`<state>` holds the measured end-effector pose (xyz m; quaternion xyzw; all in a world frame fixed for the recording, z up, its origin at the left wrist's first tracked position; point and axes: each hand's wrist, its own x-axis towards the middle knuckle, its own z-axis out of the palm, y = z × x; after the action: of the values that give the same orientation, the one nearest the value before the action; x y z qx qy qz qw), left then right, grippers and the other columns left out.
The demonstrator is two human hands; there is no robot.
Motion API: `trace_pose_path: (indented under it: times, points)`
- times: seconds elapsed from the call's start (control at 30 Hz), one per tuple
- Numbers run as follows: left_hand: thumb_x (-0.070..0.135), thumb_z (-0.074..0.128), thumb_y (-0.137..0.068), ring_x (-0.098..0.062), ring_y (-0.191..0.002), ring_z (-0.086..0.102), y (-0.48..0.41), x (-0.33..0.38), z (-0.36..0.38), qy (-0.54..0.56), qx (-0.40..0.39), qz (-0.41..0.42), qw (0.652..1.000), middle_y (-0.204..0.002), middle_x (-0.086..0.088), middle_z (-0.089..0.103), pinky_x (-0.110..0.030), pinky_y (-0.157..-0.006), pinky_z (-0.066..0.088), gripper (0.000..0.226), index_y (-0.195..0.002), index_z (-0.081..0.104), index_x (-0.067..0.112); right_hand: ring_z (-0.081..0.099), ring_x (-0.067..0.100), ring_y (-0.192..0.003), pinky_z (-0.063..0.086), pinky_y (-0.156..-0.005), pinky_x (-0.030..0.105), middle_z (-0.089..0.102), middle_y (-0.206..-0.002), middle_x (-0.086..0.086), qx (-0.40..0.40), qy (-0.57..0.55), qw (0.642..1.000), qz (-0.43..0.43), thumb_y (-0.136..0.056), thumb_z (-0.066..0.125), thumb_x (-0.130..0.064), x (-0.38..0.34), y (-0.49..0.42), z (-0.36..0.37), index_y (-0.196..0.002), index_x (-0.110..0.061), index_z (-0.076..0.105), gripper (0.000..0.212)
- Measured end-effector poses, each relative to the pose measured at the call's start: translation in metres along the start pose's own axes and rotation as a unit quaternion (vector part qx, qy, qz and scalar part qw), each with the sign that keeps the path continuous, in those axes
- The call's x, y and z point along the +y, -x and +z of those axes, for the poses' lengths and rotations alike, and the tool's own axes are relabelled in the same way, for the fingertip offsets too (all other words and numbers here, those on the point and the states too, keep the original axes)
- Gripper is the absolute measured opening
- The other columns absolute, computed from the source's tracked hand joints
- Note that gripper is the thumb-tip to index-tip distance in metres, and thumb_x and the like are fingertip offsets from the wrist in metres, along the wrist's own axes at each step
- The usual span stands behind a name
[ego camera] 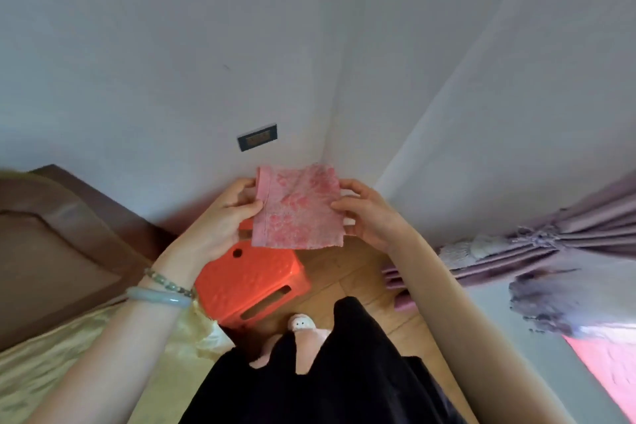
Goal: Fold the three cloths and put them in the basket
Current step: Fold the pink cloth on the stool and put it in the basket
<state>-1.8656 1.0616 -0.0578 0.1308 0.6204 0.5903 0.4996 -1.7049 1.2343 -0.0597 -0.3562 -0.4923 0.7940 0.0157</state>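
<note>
Cloth: a pink cloth [297, 208] with a darker pink flower pattern, folded into a small rectangle and held up in the air in front of the room's corner.
Left hand: the left hand [223, 217] grips the cloth's left edge, thumb on the near face, fingers behind it.
Right hand: the right hand [370, 213] grips the right edge the same way, thumb in front and fingers curled behind.
Left wrist: a pale green bangle [161, 296] and a beaded bracelet beside it.
Below the cloth: an orange plastic stool [251, 282] stands on the wooden floor [344, 272], with a round hole in its top and a slot in its side.
Writing: a dark wall plate [257, 137] sits on the white wall above the cloth; its markings are too blurred to read.
Left side: a bed [41, 365] with a pale yellow cover and a brown headboard [51, 251].
Right side: a mauve curtain [568, 237], gathered and tied.
Bottom: the person's black garment [344, 372], and a pink slipper [301, 323] on the floor.
</note>
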Motion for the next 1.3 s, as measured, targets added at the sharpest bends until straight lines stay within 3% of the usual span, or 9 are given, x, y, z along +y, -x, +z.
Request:
trace_pose_path:
  times: [0.17,0.27,0.37,0.5,0.7,0.87,1.0,1.17,1.3]
  points:
    - [-0.001,0.044,-0.095,-0.018,-0.077,0.062,-0.002,0.023,0.045,-0.051,-0.100,-0.009,0.994,-0.095,-0.004,0.059,-0.034,-0.061,0.050,0.029,-0.101,0.055,0.024,0.056,0.031,-0.096,0.049,-0.090,0.052,0.058,-0.105,0.017,0.110,-0.048,0.992,-0.049,-0.089,0.054,0.001,0.007,0.062,-0.021,-0.111,-0.013,0.057,0.027]
    - [0.001,0.045,-0.095,-0.017,-0.074,0.062,0.002,0.026,0.077,-0.087,-0.164,-0.021,0.982,-0.097,-0.003,0.059,-0.029,-0.051,0.050,0.026,-0.101,0.055,0.025,0.058,0.029,-0.090,0.052,-0.084,0.047,0.060,-0.096,0.014,0.170,-0.084,0.978,-0.083,-0.088,0.053,0.001,0.020,0.106,-0.031,-0.105,-0.015,0.059,0.024]
    - [0.001,0.046,-0.094,-0.023,-0.082,0.059,0.004,0.021,0.109,-0.109,-0.227,-0.038,0.967,-0.101,-0.004,0.057,-0.035,-0.062,0.050,0.025,-0.102,0.055,0.024,0.064,0.022,-0.080,0.056,-0.071,0.041,0.063,-0.091,0.009,0.235,-0.115,0.960,-0.102,-0.088,0.054,0.001,0.036,0.149,-0.037,-0.105,-0.014,0.060,0.024]
    - [0.001,0.045,-0.094,-0.019,-0.073,0.063,0.019,0.009,0.162,-0.154,-0.309,-0.053,0.937,-0.099,-0.005,0.058,-0.033,-0.057,0.050,0.027,-0.099,0.055,0.025,0.064,0.020,-0.080,0.055,-0.069,0.037,0.062,-0.091,0.008,0.319,-0.156,0.925,-0.132,-0.087,0.054,0.002,0.065,0.213,-0.042,-0.107,-0.013,0.060,0.026]
    - [0.000,0.044,-0.095,-0.019,-0.082,0.061,0.061,-0.019,0.248,-0.218,-0.457,-0.086,0.858,-0.102,-0.006,0.060,-0.033,-0.058,0.052,0.027,-0.105,0.054,0.023,0.063,0.020,-0.066,0.056,-0.060,0.031,0.064,-0.083,0.011,0.421,-0.227,0.859,-0.181,-0.086,0.053,0.005,0.116,0.316,-0.038,-0.111,-0.010,0.056,0.029]
    - [-0.002,0.044,-0.094,-0.017,-0.076,0.062,0.112,-0.048,0.314,-0.245,-0.567,-0.105,0.779,-0.097,-0.007,0.059,-0.032,-0.058,0.054,0.026,-0.104,0.053,0.020,0.061,0.021,-0.073,0.056,-0.065,0.036,0.066,-0.083,0.008,0.504,-0.293,0.780,-0.225,-0.086,0.052,0.007,0.162,0.390,-0.028,-0.105,-0.014,0.058,0.029]
    - [-0.004,0.044,-0.093,-0.014,-0.066,0.067,0.153,-0.078,0.359,-0.249,-0.626,-0.135,0.726,-0.091,-0.008,0.064,-0.032,-0.055,0.057,0.026,-0.107,0.053,0.016,0.060,0.018,-0.070,0.053,-0.066,0.035,0.066,-0.078,0.004,0.555,-0.335,0.723,-0.239,-0.085,0.052,0.007,0.200,0.440,-0.023,-0.105,-0.016,0.057,0.031]
    - [-0.001,0.045,-0.093,-0.021,-0.075,0.060,0.207,-0.123,0.410,-0.271,-0.670,-0.168,0.670,-0.095,-0.014,0.063,-0.034,-0.058,0.056,0.024,-0.108,0.052,0.016,0.060,0.014,-0.064,0.052,-0.056,0.028,0.065,-0.078,0.001,0.603,-0.358,0.670,-0.243,-0.085,0.053,0.006,0.243,0.504,-0.021,-0.106,-0.017,0.056,0.032]
    - [0.001,0.045,-0.094,-0.022,-0.075,0.058,0.262,-0.155,0.454,-0.298,-0.690,-0.163,0.640,-0.093,-0.012,0.063,-0.033,-0.055,0.056,0.022,-0.110,0.051,0.015,0.059,0.013,-0.064,0.051,-0.057,0.028,0.066,-0.075,-0.002,0.631,-0.364,0.640,-0.245,-0.085,0.052,0.006,0.277,0.559,-0.026,-0.103,-0.018,0.056,0.030]
